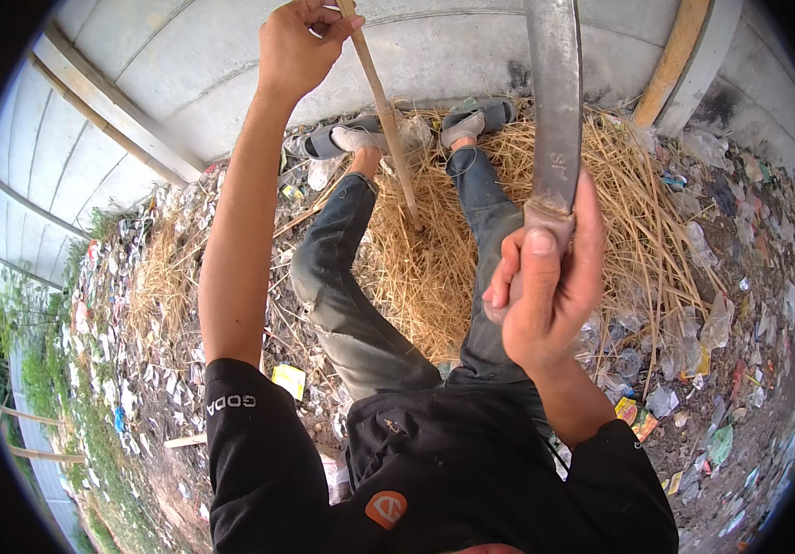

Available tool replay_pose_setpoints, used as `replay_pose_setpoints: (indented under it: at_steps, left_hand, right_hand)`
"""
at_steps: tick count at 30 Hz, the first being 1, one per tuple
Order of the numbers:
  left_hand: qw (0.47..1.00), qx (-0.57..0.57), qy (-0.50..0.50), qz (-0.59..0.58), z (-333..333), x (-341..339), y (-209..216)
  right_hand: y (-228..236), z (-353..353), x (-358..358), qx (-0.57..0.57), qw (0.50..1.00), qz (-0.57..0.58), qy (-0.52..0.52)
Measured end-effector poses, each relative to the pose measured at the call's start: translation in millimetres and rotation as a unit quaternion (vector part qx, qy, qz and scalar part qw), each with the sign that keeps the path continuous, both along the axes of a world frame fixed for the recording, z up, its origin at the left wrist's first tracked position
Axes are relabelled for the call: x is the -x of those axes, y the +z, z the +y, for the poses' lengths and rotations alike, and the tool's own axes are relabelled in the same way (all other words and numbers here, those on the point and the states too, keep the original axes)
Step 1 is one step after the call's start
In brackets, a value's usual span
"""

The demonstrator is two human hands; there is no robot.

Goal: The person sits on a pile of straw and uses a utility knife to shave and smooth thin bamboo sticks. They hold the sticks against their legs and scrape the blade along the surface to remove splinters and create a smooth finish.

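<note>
My left hand (300, 48) is closed round the upper part of a thin wooden stick (381, 102) at the top of the head view. The stick slants down between my feet, its lower end on a heap of dry straw (430, 286). In my right hand (549, 277) is a machete (556, 102), gripped by its handle. Its wide dark blade points away from me, upright in the picture, and its tip runs out past the top edge. Blade and stick are apart.
A grey concrete panel wall (453, 55) stands close beyond my sandalled feet (346, 138). Bamboo poles (674, 60) lean along it. Plastic scraps and litter (693, 369) cover the soil on both sides. Green plants (42, 355) grow at the far left.
</note>
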State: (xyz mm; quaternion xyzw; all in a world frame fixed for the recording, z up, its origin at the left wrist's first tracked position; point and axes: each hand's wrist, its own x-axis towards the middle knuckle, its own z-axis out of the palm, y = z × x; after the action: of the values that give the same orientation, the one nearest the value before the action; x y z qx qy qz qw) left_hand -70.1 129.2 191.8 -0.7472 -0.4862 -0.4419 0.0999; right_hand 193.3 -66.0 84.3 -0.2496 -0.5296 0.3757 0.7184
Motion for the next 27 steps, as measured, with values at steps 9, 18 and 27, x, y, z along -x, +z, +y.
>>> replay_pose_setpoints:
  at_steps: [9,18,27]
  left_hand:
    - [0.999,-0.008,0.037,-0.035,-5,19,0]
    - [0.997,-0.005,0.040,-0.059,5,32,-5]
    - [0.996,-0.030,0.064,-0.061,-7,23,-15]
  right_hand:
    - [-182,4,-10,0.435,0.866,-0.138,0.205]
    - [-55,23,11,0.074,0.996,0.003,0.041]
    - [-302,11,55,0.368,0.868,-0.323,0.078]
